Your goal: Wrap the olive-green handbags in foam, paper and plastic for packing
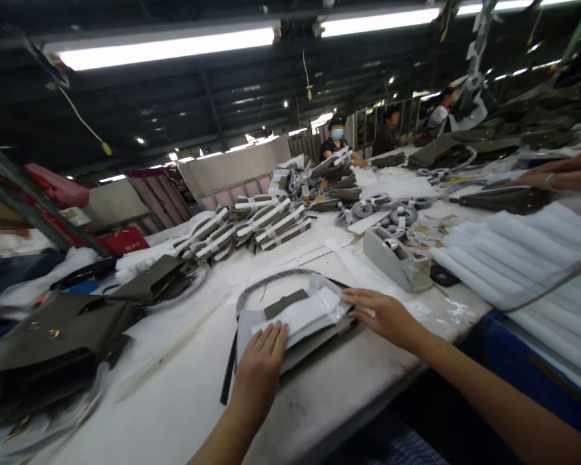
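A grey-olive handbag (310, 347) lies flat on the table in front of me, with its wrapped handle (271, 278) arched on the far side. White padding (314, 313) covers part of its upper face, with a clear, shiny strip near the right end. My left hand (264, 352) rests on the left part of the bag and padding, fingers stretched out flat. At the right end, my right hand (380, 316) touches the padding with extended fingers, slightly apart. Neither hand is closed round anything visible. A dark strap (229, 368) sticks out at the bag's left side.
A grey tape dispenser (397, 258) stands beyond my right hand. Wrapped bags (266, 223) are piled behind; unwrapped dark bags (53, 336) lie left. White foam sheets (527, 252) are stacked right, near another person's hands (556, 174). Several people sit farther back.
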Demonstrator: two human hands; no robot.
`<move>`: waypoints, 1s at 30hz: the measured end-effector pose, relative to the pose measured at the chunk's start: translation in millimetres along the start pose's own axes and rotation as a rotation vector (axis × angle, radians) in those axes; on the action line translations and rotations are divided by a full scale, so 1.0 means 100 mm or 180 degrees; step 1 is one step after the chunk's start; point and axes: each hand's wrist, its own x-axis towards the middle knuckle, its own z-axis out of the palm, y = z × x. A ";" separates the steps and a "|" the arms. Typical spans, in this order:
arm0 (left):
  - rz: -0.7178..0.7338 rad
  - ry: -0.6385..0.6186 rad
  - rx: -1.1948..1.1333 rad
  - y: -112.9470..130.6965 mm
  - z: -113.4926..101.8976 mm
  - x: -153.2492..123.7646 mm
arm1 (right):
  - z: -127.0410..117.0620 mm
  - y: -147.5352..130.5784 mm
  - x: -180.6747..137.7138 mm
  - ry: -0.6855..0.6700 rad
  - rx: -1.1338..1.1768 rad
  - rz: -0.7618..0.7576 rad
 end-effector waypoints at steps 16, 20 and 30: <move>-0.0331 -0.1070 -0.0849 -0.11 -0.52 0.19 | 0.37 -0.66 0.02 -0.0380 -0.0738 -0.1129; -0.0366 -0.1007 -0.0801 -0.14 -0.37 0.08 | 0.50 -0.66 0.18 -0.0507 -0.0615 -0.1143; -0.0273 0.0096 -0.0264 0.06 0.05 -0.21 | 0.70 -0.36 0.34 -0.0638 -0.0252 -0.1351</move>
